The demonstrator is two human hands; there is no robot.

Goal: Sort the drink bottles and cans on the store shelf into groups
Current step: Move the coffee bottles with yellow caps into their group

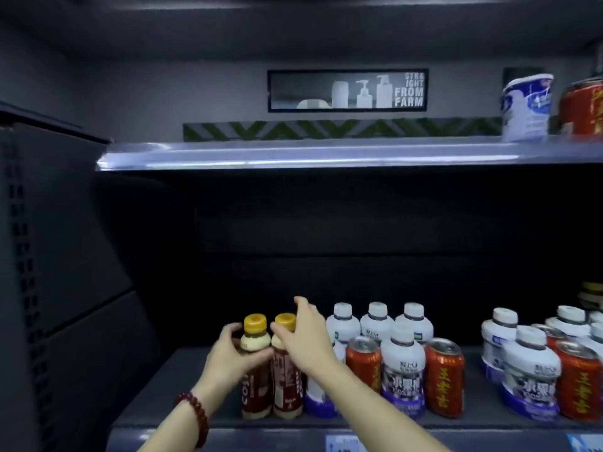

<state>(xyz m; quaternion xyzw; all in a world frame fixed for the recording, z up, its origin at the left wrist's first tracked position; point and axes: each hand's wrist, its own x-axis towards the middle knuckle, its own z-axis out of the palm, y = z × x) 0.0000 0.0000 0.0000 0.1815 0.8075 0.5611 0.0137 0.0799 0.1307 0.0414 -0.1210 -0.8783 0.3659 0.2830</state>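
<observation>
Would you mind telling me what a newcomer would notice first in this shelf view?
Both hands, left and right, meet on two yellow-capped brown bottles at the lower shelf's left end. To their right stand white bottles mixed with red cans. Above, the sign reads "straight from farm".

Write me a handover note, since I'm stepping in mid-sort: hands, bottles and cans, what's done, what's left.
Left hand: holds the left yellow-capped bottle on the lower shelf.
Right hand: open, fingers against the second yellow-capped bottle.
Done: those two stand together at the left.
Left: the white bottles and red cans to the right are mixed; separate them. Another white container and red can sit on the upper shelf.
</observation>
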